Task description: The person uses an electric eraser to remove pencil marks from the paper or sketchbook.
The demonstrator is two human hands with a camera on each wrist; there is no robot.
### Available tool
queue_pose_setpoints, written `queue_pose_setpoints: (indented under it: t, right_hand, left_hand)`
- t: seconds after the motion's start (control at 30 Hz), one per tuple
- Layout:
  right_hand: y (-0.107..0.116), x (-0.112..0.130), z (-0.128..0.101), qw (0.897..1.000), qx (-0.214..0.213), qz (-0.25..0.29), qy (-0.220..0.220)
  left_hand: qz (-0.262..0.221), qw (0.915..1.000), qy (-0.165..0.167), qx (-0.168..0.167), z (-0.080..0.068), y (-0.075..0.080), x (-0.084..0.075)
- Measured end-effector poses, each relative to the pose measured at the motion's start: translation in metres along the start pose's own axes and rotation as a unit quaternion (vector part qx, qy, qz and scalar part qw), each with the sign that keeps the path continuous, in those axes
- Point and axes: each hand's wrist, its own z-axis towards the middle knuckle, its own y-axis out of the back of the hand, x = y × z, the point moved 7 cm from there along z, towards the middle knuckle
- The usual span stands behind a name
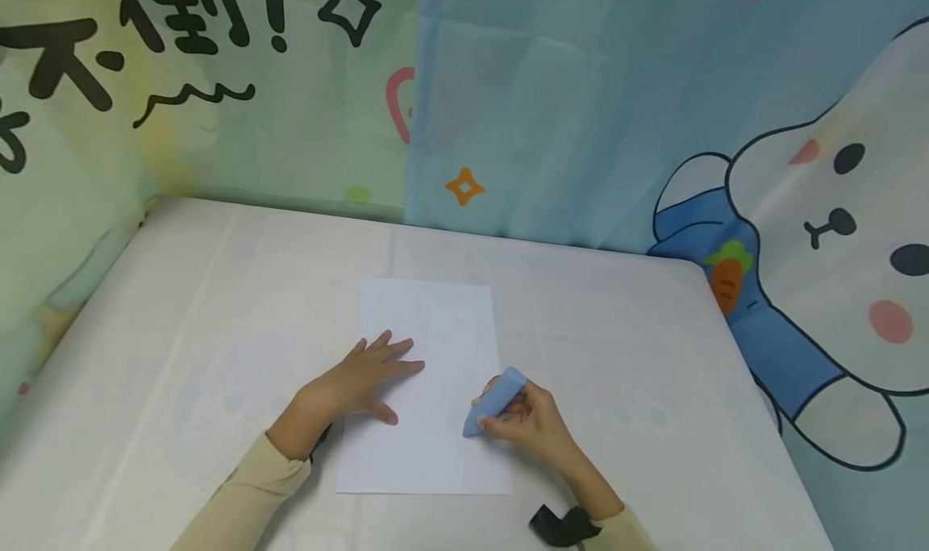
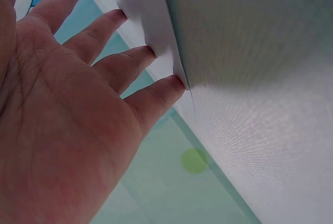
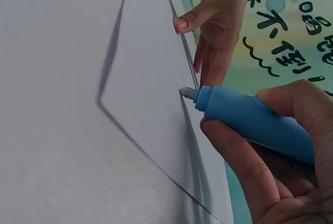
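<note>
White rectangular paper sheet (image 1: 428, 373) lies lengthwise on the pale table (image 1: 617, 357); left hand (image 1: 363, 381) presses its left edge, fingers flat; right hand (image 1: 533, 422) grasps a chunky blue pen (image 1: 495, 402), tip touching the sheet's right side

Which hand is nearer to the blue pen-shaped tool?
Right. The right hand grips the blue pen-shaped tool, its tip on the sheet of paper. The left hand lies flat on the sheet's left part, apart from the tool.
</note>
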Motion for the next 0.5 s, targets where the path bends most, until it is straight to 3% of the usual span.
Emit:
queue_pose_setpoints:
  t: [0.5]
  right_hand:
    - [0.007,-0.002,0.014,1.000,-0.030,0.001,0.010]
  left_hand:
    - [0.003,1.0000,0.003,0.000,-0.001,0.001,0.000]
